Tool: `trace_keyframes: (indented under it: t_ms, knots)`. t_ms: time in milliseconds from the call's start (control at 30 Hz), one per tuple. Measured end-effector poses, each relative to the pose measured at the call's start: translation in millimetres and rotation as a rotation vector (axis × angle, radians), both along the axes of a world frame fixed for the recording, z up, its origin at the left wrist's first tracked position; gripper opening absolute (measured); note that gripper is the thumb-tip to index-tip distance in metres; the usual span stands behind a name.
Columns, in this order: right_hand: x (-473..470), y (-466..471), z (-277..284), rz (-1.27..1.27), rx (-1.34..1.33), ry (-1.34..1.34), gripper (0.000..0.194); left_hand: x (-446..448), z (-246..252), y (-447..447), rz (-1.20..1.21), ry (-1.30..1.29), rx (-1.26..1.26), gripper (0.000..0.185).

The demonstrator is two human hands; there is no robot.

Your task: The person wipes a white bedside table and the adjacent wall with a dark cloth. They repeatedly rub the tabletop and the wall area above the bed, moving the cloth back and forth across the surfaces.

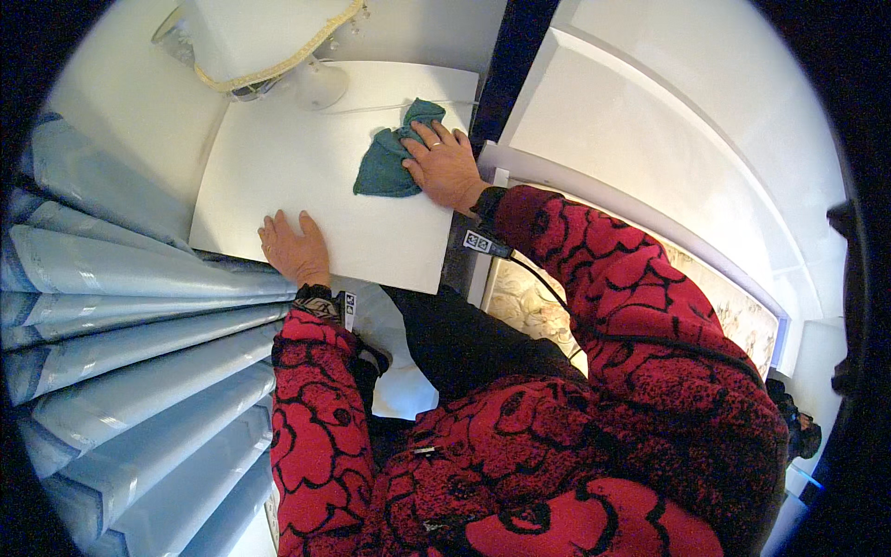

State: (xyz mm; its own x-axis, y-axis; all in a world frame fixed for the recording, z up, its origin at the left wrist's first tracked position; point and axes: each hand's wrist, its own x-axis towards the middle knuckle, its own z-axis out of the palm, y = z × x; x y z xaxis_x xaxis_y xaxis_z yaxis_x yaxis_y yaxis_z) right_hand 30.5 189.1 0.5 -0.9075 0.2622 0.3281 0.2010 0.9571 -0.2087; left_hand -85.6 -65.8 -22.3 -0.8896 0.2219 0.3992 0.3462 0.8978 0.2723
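Observation:
My right hand [445, 167] lies on a crumpled dark green cloth [388, 167], its fingers pressing the cloth to a white tabletop [278, 167]. The ring on that hand shows, while the palm's underside is hidden. Near the front left edge of the same top, my left hand [298, 245] rests palm down with its fingers somewhat apart and nothing in it. A lamp with a white, gold-trimmed shade [261, 42] stands at the back left, and its pale cord [369, 108] runs across the top behind the cloth.
Pleated light blue curtains [139, 334] hang close along the left side. To the right are a white padded headboard [626, 132] and a patterned mattress [532, 299]. A black cable [539, 278] runs from a device at my right wrist along the sleeve.

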Motion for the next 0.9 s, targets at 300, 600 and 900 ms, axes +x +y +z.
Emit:
trace_keyframes:
  t_ms: [300,600,900]
  knots:
    - [1,-4,0,0.002,-0.002,0.025,0.038,-1,-1,-5,-0.019,0.047,0.015,0.051]
    - [2,-5,-1,0.007,-0.007,0.031,0.038,1,0,-6,-0.023,0.054,0.017,0.051]
    - [3,-6,4,-0.005,-0.031,-0.016,0.039,26,18,0,0.020,-0.144,-0.302,0.058]
